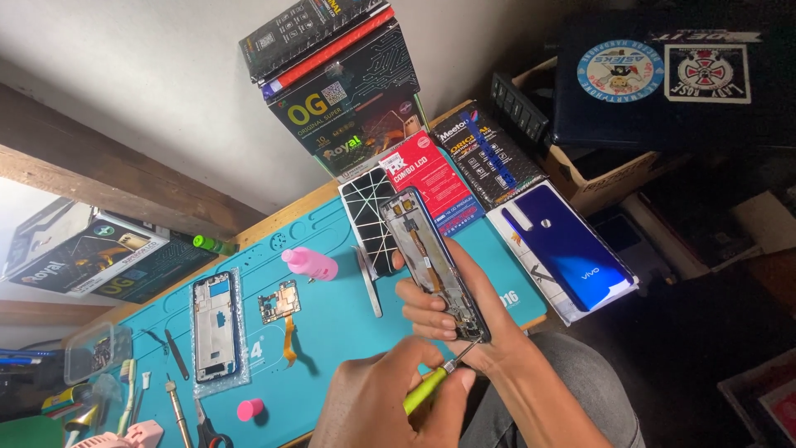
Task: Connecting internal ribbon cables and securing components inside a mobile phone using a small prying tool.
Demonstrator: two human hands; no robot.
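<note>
The opened phone chassis (434, 264), back cover off and its inner parts showing, is held tilted above the near edge of the tabletop (332, 332), its lower end toward the person. The right hand (464, 319) cradles it from beneath, fingers (424, 309) clamped around its long edges. The left hand (385, 398) has its fingers closed on a yellow-green screwdriver (431, 380), whose thin metal tip meets the chassis at its lower corner, just beside the right hand's fingertips.

To do this well, the tip should probably sit square in the screw head with light, steady pressure, while the right hand keeps the frame from twisting; a slip here could scratch the parts close by.

Beyond the fingers, leaning against the chassis's far end, lies a cracked glass panel (366, 216), with a metal pry tool (369, 282) beside it. Further left on the blue mat are a pink bottle (310, 264), a small circuit board with an orange flex cable (279, 305), and another phone frame (215, 325). To the right of the hands rests a blue back cover (572, 245); stacked parts boxes (348, 91) stand at the wall.
</note>
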